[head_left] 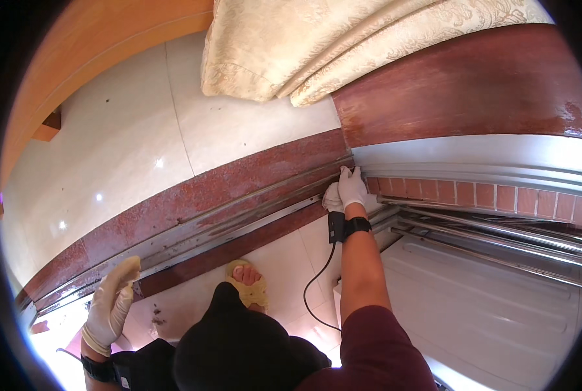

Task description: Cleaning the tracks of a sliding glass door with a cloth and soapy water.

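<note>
My right hand (352, 187), in a white glove, is closed on a pale cloth (332, 197) at the far right end of a metal door track (239, 210). Its fingertips touch the corner where the track meets the white door frame (473, 156). The track runs along a reddish stone sill (193, 189), which looks wet or stained in patches. At the lower left, my left hand (113, 303) wears a similar glove and hovers near the track's other end. Its fingers are extended, with nothing in them.
A cream patterned curtain (265, 58) hangs at the top beside a dark red wooden panel (460, 85). Metal rails (499, 228) and a large white panel (467, 306) stand at the right. A slippered foot (246, 277) is below the sill. A black cable (307, 296) hangs by my right arm.
</note>
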Demonstrator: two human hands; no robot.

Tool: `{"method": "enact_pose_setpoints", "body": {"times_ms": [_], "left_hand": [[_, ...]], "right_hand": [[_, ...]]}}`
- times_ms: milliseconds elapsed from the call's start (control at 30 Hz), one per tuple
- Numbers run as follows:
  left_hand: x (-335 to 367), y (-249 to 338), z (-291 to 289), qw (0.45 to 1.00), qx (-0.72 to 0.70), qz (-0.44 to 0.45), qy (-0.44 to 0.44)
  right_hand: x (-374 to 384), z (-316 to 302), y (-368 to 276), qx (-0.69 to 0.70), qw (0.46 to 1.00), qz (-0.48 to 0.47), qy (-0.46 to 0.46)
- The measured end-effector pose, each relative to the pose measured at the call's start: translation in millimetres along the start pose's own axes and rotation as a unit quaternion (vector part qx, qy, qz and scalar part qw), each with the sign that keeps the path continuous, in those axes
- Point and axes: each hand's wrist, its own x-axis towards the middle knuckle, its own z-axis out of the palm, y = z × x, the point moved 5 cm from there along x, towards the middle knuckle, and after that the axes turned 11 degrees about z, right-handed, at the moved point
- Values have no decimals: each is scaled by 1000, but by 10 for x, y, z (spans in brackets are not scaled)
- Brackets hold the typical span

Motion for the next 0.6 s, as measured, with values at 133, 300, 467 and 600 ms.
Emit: {"method": "enact_pose_setpoints", "body": {"times_ms": [133, 300, 467, 600], "left_hand": [[12, 5, -2, 1000, 2, 8, 1], [10, 8, -3, 1000, 4, 8, 0], [19, -3, -10, 1000, 3, 6, 0], [1, -41, -25, 1000, -8, -8, 0]], "right_hand": [[-5, 81, 66, -1, 999, -36, 31], [-54, -5, -22, -18, 997, -46, 56], [-354, 13, -172, -80, 995, -48, -40], [-737, 181, -15, 72, 986, -141, -59]]}}
